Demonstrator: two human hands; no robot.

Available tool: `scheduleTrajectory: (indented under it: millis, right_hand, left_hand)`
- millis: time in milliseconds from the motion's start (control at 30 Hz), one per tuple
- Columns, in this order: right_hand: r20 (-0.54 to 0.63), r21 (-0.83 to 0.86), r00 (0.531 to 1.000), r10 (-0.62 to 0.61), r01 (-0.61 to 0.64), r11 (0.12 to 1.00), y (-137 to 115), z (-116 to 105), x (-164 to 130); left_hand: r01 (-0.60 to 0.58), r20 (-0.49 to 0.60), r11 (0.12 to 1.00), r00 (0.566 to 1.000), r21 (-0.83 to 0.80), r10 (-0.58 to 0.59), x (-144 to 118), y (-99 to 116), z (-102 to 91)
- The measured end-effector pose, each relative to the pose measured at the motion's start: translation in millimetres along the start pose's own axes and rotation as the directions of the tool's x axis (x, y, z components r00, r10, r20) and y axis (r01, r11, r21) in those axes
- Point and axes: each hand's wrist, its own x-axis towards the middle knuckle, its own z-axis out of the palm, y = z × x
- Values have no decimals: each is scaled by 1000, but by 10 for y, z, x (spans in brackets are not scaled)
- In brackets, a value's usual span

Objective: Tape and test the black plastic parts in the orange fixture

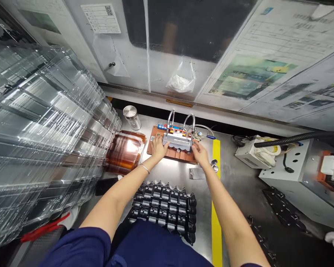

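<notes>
A copper-coloured fixture plate (172, 155) lies on the metal bench, carrying a grey block (177, 140). Along the block's front edge shows a dark scalloped part (180, 147), mostly hidden beneath it. My left hand (158, 149) is at the left end, its thumb against the part and block, its fingers over the plate. At the opposite end, my right hand (200, 152) has its fingers bent around the part's right edge. Two bent metal hoses (189, 118) rise behind the block. Nearer my body lie rows of black scalloped parts (164, 207).
Stacked clear plastic trays (52, 129) fill the left side. Beside them are an amber tray (126, 150) and a lidded jar (132, 118). Yellow tape (216, 218) runs down the bench. A grey machine (303, 178) with a black corrugated hose (295, 138) stands right.
</notes>
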Motion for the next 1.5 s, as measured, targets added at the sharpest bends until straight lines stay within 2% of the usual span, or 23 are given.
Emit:
scheduleTrajectory:
  millis: [67,133,233,300,367,433,533,600,633,700,733,767,800,867,933,967,1033,1100,1200,1267,1367,1433,1500]
  right_hand:
    - [14,202,1000,9,-12,979,-23,174,-232]
    - [-3,274,999,32,-30,961,-22,248,-526]
    - [-18,353,1000,4,2,936,26,185,-1017]
    - [-32,381,995,-95,100,919,45,92,-1306]
    - [-28,322,986,-163,163,933,-3,28,-1545]
    - [56,164,990,-127,116,980,-164,39,-1765]
    - [243,-63,968,-63,81,995,-607,185,-2152]
    - [411,70,885,-219,209,975,-926,275,-2435]
    - [504,232,800,-325,237,943,-1051,291,-2556]
    - [601,543,618,-508,151,826,-1182,252,-2701]
    - [612,634,567,-551,66,771,-1186,208,-2711]
    - [605,682,567,-559,-7,732,-1154,161,-2680]
    - [591,699,606,-532,-55,713,-1096,123,-2616]
    - [542,667,743,-393,-95,739,-938,98,-2444]
    - [481,597,841,-248,-107,795,-771,152,-2301]
    - [465,563,862,-201,-112,819,-696,200,-2262]
    - [472,510,866,-167,-113,853,-581,312,-2249]
    - [497,462,844,-203,-59,885,-530,419,-2284]
    - [494,341,808,-320,158,927,-604,582,-2300]
    - [464,207,794,-392,333,920,-763,741,-2237]
    - [412,-6,765,-495,546,838,-1141,1115,-2038]
    - [402,-106,717,-570,654,749,-1426,1431,-1879]
    - [432,-194,664,-610,729,656,-1661,1745,-1742]
  left_hand:
    - [120,99,993,988,-20,-118,-84,72,-85]
    - [182,195,983,965,-29,-173,-289,110,-203]
    - [193,256,971,955,-139,-153,-786,23,-436]
    - [39,202,973,979,-228,8,-1144,-105,-616]
    - [-242,76,935,960,-261,269,-1440,-226,-797]
    - [-505,-55,832,860,-230,507,-1641,-299,-949]
    - [-720,-179,681,693,-132,698,-1805,-318,-1109]
    - [-783,-197,619,618,-63,761,-1868,-306,-1244]
    - [-796,-191,605,599,-29,778,-1889,-301,-1352]
    - [-791,-168,609,594,53,787,-1910,-291,-1697]
    - [-778,-152,620,604,102,783,-1907,-281,-1943]
    - [-756,-140,635,620,159,772,-1892,-264,-2234]
    - [-721,-131,655,644,224,754,-1864,-240,-2563]
    - [-592,-189,720,710,362,679,-1749,-180,-3273]
    - [-315,-351,832,796,456,494,-1529,-143,-3949]
    - [-160,-437,869,813,469,385,-1375,-154,-4239]
    - [84,-548,885,811,458,206,-1005,-262,-4688]
    - [238,-582,868,810,436,70,-628,-473,-4955]
    - [337,-470,814,878,473,-89,-281,-779,-5089]
    - [293,-359,783,928,549,-96,-288,-790,-5071]
    - [54,-230,781,966,623,117,-637,-417,-4937]
    - [-184,-116,785,944,592,310,-1000,-63,-4768]
    - [-408,19,776,890,482,456,-1358,187,-4533]
